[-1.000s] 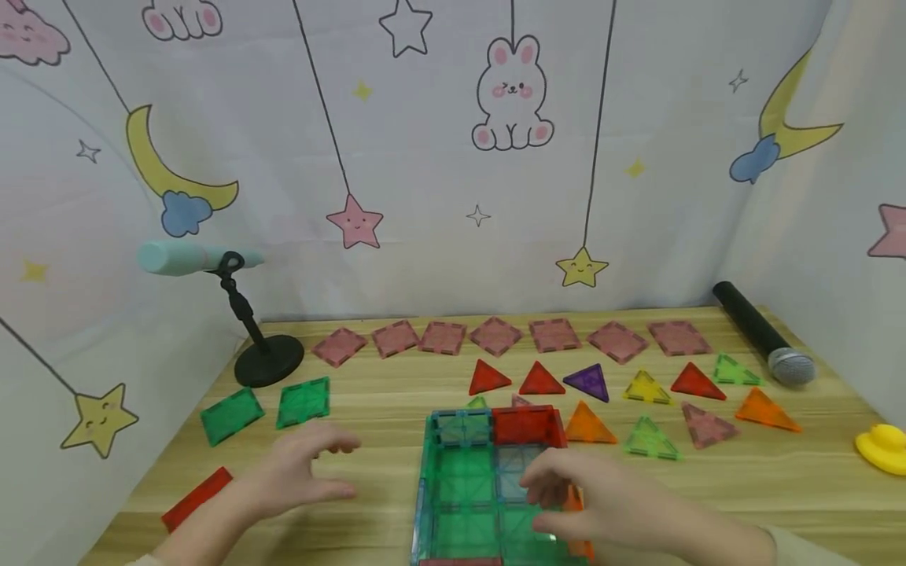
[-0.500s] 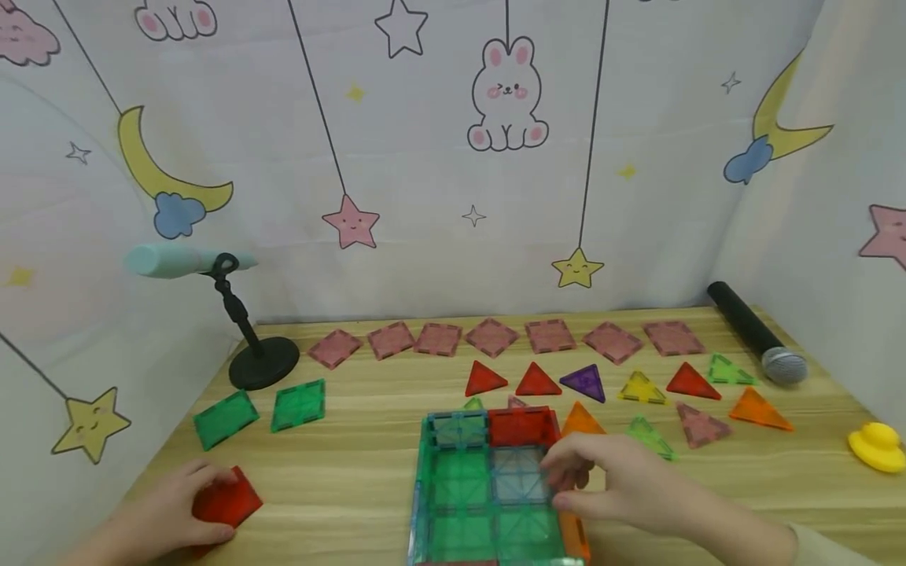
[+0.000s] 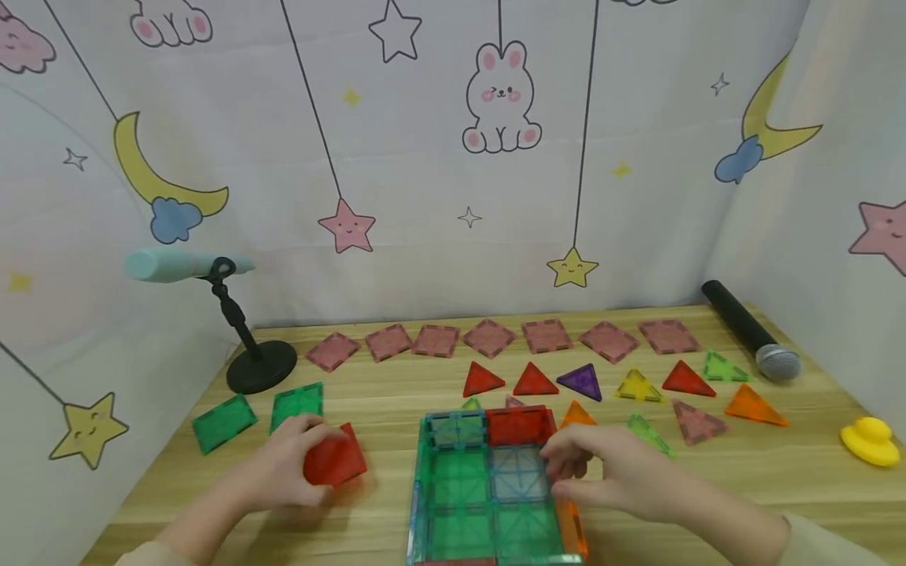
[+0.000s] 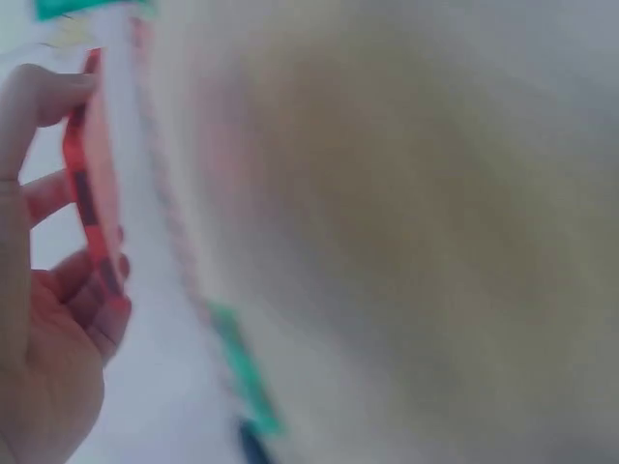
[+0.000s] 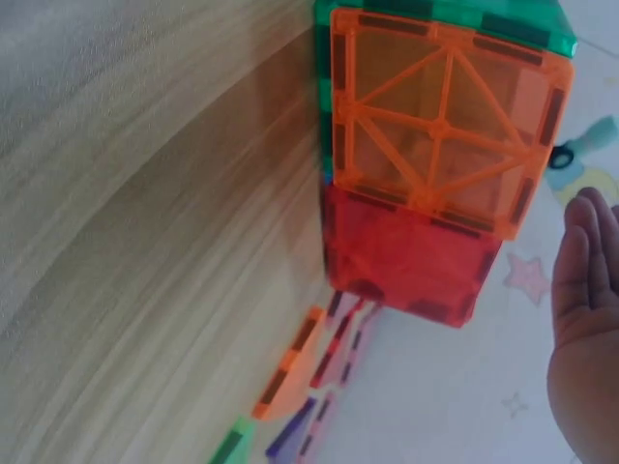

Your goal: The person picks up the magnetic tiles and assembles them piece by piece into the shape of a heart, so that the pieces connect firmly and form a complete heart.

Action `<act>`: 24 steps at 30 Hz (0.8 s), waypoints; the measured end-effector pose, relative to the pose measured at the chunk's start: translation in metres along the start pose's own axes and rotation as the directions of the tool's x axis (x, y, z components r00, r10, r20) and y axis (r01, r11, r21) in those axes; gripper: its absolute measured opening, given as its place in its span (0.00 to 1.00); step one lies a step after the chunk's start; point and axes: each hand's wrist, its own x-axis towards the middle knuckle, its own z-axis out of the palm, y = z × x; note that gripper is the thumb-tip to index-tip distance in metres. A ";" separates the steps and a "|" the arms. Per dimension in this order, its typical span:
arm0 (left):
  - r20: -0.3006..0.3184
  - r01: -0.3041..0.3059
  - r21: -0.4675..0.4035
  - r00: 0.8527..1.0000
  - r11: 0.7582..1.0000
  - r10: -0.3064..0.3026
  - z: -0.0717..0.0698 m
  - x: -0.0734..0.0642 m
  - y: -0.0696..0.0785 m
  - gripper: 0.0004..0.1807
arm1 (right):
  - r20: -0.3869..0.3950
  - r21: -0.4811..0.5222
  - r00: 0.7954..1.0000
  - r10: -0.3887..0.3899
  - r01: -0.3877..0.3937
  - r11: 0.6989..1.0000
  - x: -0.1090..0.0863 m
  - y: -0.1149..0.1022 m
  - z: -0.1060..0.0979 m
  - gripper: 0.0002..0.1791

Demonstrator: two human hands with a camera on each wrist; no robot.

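In the head view, my left hand (image 3: 279, 464) grips a red magnetic tile (image 3: 341, 457) above the table, left of the open box. The left wrist view shows thumb and fingers pinching that red tile (image 4: 97, 179) by its edges. The box is built of magnetic tiles, with a green and clear floor (image 3: 463, 479) and a red tile (image 3: 520, 427) in its back wall. My right hand (image 3: 616, 472) hovers by the right wall, fingers loosely bent and holding nothing. In the right wrist view, the orange wall tile (image 5: 440, 126) stands apart from the fingers.
Two green tiles (image 3: 224, 423) lie at the left, near a black stand (image 3: 262, 367). Pink square tiles (image 3: 435, 340) line the table's back. Several triangle tiles (image 3: 686, 379) lie at the right, with a microphone (image 3: 750, 330) and a yellow duck (image 3: 871, 442) beyond.
My left hand reached down to the left, took hold of the red tile, and has carried it rightward toward the box. My right hand stays by the box's right wall.
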 end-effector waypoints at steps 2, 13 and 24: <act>-0.071 -0.068 -0.016 0.995 0.998 0.066 -0.008 0.009 0.016 0.29 | -0.013 -0.020 1.000 0.003 -0.003 1.000 0.003 0.001 0.000 0.12; 0.071 -0.390 -0.120 0.914 0.913 0.400 -0.011 0.060 0.101 0.29 | -0.002 -0.028 0.996 0.087 -0.087 0.996 0.015 0.000 0.002 0.12; 0.046 -0.348 -0.203 0.930 0.915 0.364 0.007 0.063 0.089 0.33 | -0.034 -0.026 0.997 0.076 -0.077 0.997 0.009 0.009 0.001 0.11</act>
